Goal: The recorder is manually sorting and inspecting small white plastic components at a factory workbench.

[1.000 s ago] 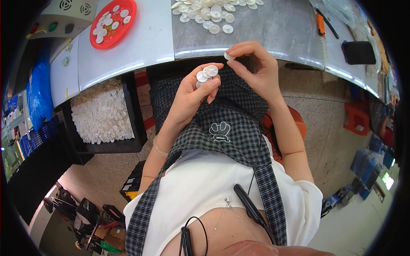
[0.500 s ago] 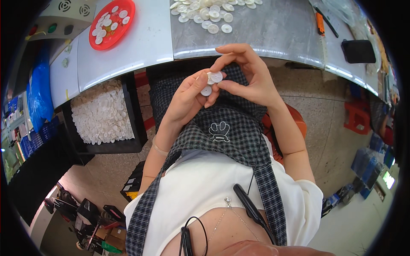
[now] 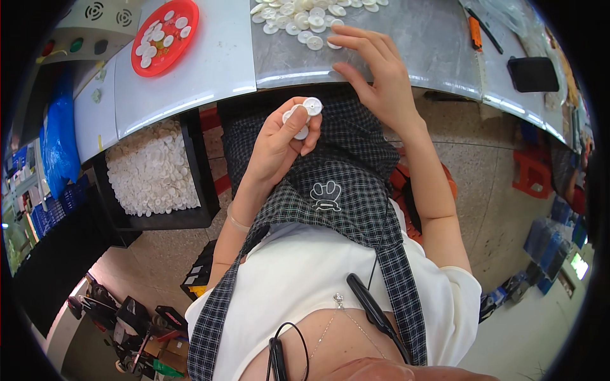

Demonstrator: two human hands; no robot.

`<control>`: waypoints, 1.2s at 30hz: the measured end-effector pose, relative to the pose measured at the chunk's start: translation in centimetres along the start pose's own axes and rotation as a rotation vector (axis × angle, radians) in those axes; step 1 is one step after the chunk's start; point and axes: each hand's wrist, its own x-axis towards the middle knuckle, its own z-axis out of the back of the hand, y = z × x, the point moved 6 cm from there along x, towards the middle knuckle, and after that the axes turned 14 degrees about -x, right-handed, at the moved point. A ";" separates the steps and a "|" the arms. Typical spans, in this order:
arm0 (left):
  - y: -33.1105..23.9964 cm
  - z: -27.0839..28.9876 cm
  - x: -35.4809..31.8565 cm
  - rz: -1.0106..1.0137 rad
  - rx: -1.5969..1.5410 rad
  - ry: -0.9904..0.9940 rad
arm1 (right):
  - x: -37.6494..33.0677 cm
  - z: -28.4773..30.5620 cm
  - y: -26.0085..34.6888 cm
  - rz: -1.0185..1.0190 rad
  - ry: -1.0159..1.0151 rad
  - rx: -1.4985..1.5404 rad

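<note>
Several small white plastic gears (image 3: 312, 106) are pinched between the thumb and fingers of my left hand (image 3: 277, 141), above my lap in front of the table edge. One gear sticks out past the fingertips, flat face up. My right hand (image 3: 383, 75) hovers over the table's front edge with thumb and fingers apart, nothing visible between them. Its fingertips are beside the nearest gears of a loose pile of white gears (image 3: 304, 20) on the grey table top (image 3: 419, 44); one gear is partly hidden behind the index finger.
A red plate (image 3: 145, 68) with some white gears stands on the table at left. Below it, a black bin (image 3: 204, 190) is full of white gears. An orange-handled cutter (image 3: 475, 35) and a black phone (image 3: 533, 75) lie at right. A red stool (image 3: 532, 174) stands on the floor.
My right hand has left the gears in my left hand and moved up and away toward the pile, its fingers opening. My left hand has shifted slightly left with its gears.
</note>
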 end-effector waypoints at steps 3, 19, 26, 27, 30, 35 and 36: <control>-0.1 0.2 0.1 -0.013 -0.008 0.026 | -0.7 -1.0 -0.3 0.046 0.048 -0.171; 0.6 -0.8 0.7 0.054 -0.123 0.001 | -3.0 -0.8 2.2 -0.247 0.144 0.438; 0.9 -0.5 0.5 0.104 -0.207 0.056 | -1.0 -1.4 2.5 -0.044 0.107 0.146; 0.8 -0.6 0.5 0.100 -0.258 0.083 | -0.4 -1.2 2.5 0.043 0.000 -0.010; 0.6 -1.0 0.4 0.106 -0.338 0.095 | -0.1 -2.3 2.1 0.059 -0.045 -0.156; 0.5 -0.9 0.2 0.124 -0.365 0.104 | -0.9 -2.2 1.5 0.052 -0.003 -0.094; 0.5 -0.8 0.2 0.116 -0.352 0.097 | -0.9 -2.0 1.3 0.034 0.002 -0.073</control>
